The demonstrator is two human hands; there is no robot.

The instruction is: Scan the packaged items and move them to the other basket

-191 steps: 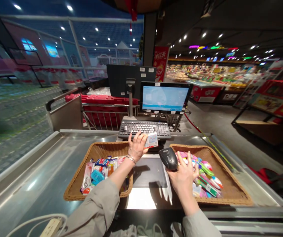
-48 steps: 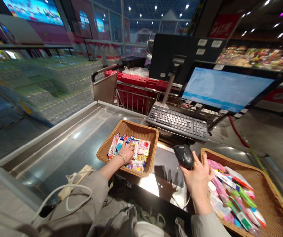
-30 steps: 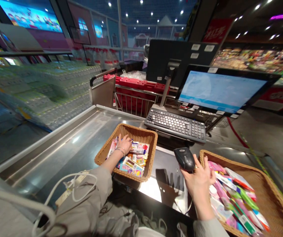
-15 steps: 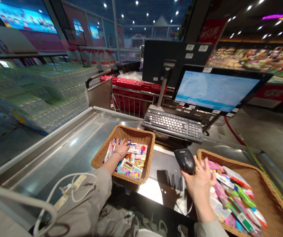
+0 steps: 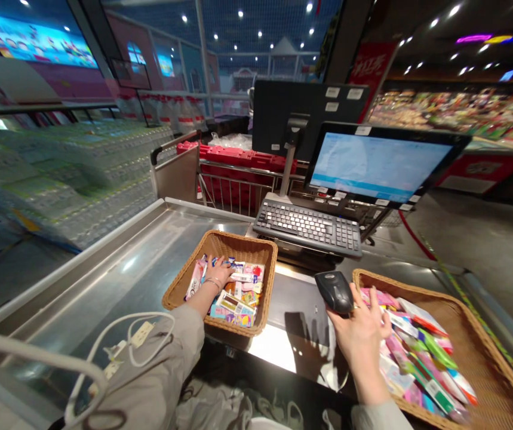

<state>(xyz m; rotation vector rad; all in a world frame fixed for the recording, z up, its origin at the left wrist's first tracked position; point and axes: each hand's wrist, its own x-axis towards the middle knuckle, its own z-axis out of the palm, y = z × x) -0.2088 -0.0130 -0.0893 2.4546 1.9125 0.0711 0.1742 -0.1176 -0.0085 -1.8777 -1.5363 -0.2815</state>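
My left hand (image 5: pixel 218 274), a bracelet at its wrist, reaches into the left wicker basket (image 5: pixel 271 286). Its fingers are spread over small colourful packets (image 5: pixel 233 303), touching the ones at the back left; none is visibly lifted. In my right hand (image 5: pixel 358 334) is a black barcode scanner (image 5: pixel 334 291), held above the counter between the two baskets. The scanner's grip is mostly hidden by my hand. Just right of that hand, the right wicker basket (image 5: pixel 493 352) holds several long, bright packages (image 5: pixel 430 358).
Behind the baskets stand a black keyboard (image 5: pixel 307 227) and a lit monitor (image 5: pixel 377 164). A metal counter (image 5: pixel 144 239) runs along the left. White cable (image 5: pixel 99 340) loops near my left sleeve. A shopping cart (image 5: pixel 233 185) and stacked bottle packs (image 5: pixel 59 167) lie beyond.
The whole view has shifted slightly. My left hand stays on the packets in the left basket, and the scanner stays in my right hand.
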